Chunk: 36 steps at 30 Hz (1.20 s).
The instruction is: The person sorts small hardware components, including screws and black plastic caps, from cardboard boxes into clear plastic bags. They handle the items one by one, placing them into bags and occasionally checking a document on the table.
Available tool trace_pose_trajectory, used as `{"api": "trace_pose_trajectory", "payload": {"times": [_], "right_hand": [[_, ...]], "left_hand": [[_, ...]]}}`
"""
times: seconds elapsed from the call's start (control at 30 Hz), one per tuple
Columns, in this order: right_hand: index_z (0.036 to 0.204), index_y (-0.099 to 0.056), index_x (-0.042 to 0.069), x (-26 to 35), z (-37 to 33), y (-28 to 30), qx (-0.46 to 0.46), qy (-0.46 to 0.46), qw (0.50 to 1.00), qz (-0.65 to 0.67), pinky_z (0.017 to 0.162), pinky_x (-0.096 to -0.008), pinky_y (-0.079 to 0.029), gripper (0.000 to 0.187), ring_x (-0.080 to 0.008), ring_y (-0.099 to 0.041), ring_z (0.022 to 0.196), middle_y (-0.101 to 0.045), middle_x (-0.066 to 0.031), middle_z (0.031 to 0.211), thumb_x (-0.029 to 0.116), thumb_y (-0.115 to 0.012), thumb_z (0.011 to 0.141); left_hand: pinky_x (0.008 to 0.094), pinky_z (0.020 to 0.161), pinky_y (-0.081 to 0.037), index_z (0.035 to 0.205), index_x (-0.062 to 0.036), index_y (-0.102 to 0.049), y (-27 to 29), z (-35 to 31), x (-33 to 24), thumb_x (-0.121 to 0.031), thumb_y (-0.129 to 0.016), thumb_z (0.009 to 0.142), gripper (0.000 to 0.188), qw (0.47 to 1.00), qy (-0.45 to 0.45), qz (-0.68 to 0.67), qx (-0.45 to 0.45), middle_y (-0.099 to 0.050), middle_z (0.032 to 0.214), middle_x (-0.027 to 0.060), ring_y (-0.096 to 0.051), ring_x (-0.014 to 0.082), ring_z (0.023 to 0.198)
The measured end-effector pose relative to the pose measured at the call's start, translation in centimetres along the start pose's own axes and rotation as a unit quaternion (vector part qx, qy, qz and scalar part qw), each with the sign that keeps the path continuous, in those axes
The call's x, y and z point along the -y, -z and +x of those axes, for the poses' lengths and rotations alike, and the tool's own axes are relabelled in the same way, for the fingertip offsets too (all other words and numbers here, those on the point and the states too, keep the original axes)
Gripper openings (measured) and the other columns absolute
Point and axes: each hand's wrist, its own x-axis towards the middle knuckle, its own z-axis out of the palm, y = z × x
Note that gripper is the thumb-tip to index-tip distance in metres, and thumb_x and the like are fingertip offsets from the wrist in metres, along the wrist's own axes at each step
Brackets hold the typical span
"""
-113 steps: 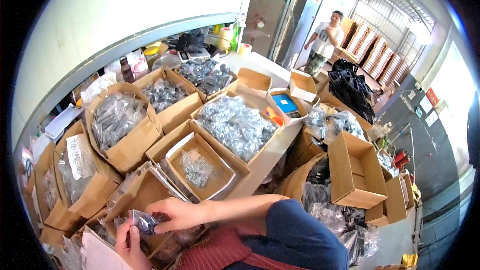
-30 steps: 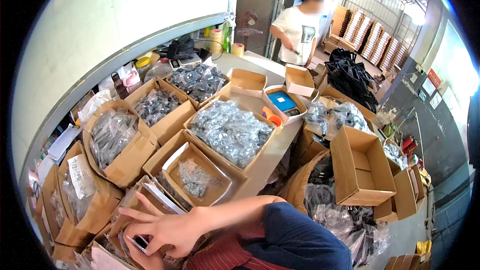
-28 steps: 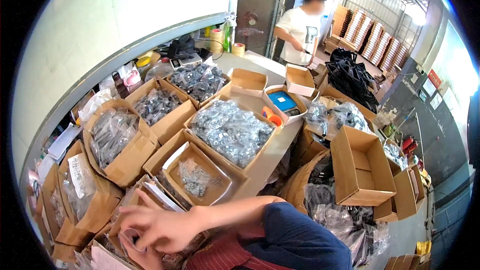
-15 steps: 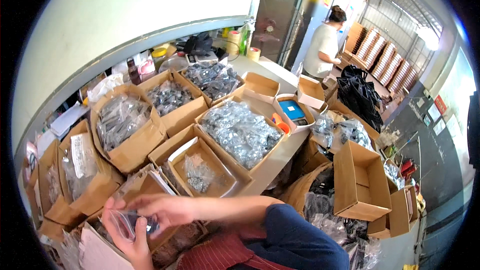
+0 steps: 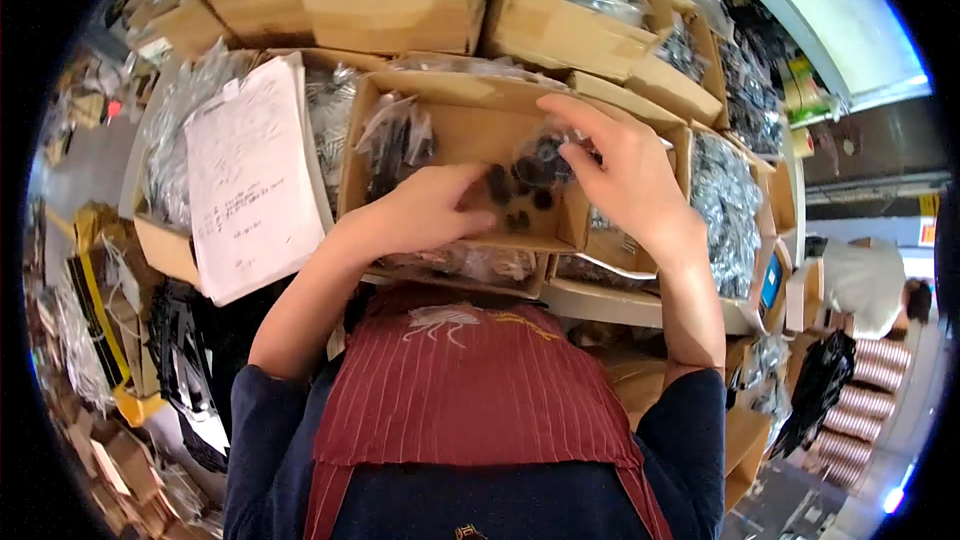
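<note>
An open cardboard box [image 5: 450, 90] lies in front of me. My left hand [image 5: 425, 208] is over its near left part, thumb and fingers apart beside several loose small black parts [image 5: 518, 220]; nothing shows between them. At the box's right side, my right hand [image 5: 635, 170] has its thumb and fingers around a small clear plastic bag [image 5: 540, 162] with round black parts inside. The bag hangs low over the box, close to the loose parts. A clear bag of long black pieces [image 5: 390, 145] rests in the box's left end.
Handwritten paper sheets [image 5: 250, 190] lie on a box of bagged parts to the left. Several cardboard boxes of bagged parts, including a large one [image 5: 395, 20], stand behind. A box of clear-bagged silvery parts [image 5: 722, 215] is at right. A person [image 5: 865, 285] stands farther right.
My view has swung down to the box before me. The hands, earlier close together around a small clear bag with dark contents, are now apart over the box.
</note>
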Motion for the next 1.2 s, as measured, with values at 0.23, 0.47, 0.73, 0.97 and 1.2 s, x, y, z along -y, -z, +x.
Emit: {"api": "trace_pose_trajectory", "payload": {"times": [0.23,0.47,0.73,0.97,1.2], "right_hand": [[0.119,-0.067,0.007,0.6,1.7,1.8,-0.029,0.055,0.998,0.003,0.075,-0.0361,-0.055,0.036,-0.0299,-0.069,0.087,-0.071,-0.0134,0.101,-0.002,-0.062,0.085],[0.122,-0.060,0.000,0.9,1.5,2.3,-0.174,-0.061,0.894,0.409,0.074,-0.0262,-0.052,0.032,-0.0121,-0.064,0.083,-0.070,-0.0066,0.099,-0.001,-0.064,0.090],[0.129,-0.045,0.000,2.0,1.0,-5.8,0.045,0.002,0.886,0.461,0.085,-0.0335,-0.056,0.041,-0.0183,-0.065,0.103,-0.061,-0.0138,0.119,0.003,-0.064,0.093],[0.120,-0.055,0.003,-1.5,2.8,-3.4,0.020,-0.003,0.992,0.124,0.083,-0.0348,-0.055,0.042,-0.0268,-0.066,0.098,-0.059,-0.0162,0.115,-0.006,-0.064,0.080],[0.114,-0.060,0.001,-1.7,2.2,-6.7,0.194,0.142,0.964,-0.110,0.091,-0.0454,-0.048,0.039,-0.0381,-0.056,0.109,-0.056,-0.0198,0.109,0.003,-0.066,0.076]], "left_hand": [[0.0357,0.094,-0.052,0.143,0.0043,-0.044,-0.8,0.9,2.0,-0.013,-0.066,0.092,0.058,0.995,0.010,-0.089,-0.051,-0.067,0.122,0.0202,-0.066,0.0251,0.109],[0.0406,0.102,-0.047,0.145,0.0004,-0.040,-1.0,-0.4,-0.6,-0.024,-0.081,0.082,0.079,0.943,-0.083,-0.208,-0.247,-0.058,0.135,0.0209,-0.058,0.0317,0.124],[0.0337,0.099,-0.047,0.141,-0.0032,-0.049,1.2,-1.3,-3.6,-0.013,-0.083,0.080,0.071,0.822,-0.194,-0.463,-0.268,-0.063,0.126,0.0118,-0.057,0.0204,0.120],[0.0261,0.093,-0.042,0.136,-0.0087,-0.052,1.2,-3.2,-0.9,-0.003,-0.080,0.077,0.066,0.852,-0.115,-0.388,-0.332,-0.053,0.106,-0.0001,-0.052,0.0117,0.102],[0.0247,0.094,-0.039,0.140,-0.0101,-0.049,0.5,-3.2,0.5,-0.005,-0.081,0.074,0.074,0.892,-0.079,-0.339,-0.288,-0.049,0.110,-0.0005,-0.048,0.0104,0.100]]}}
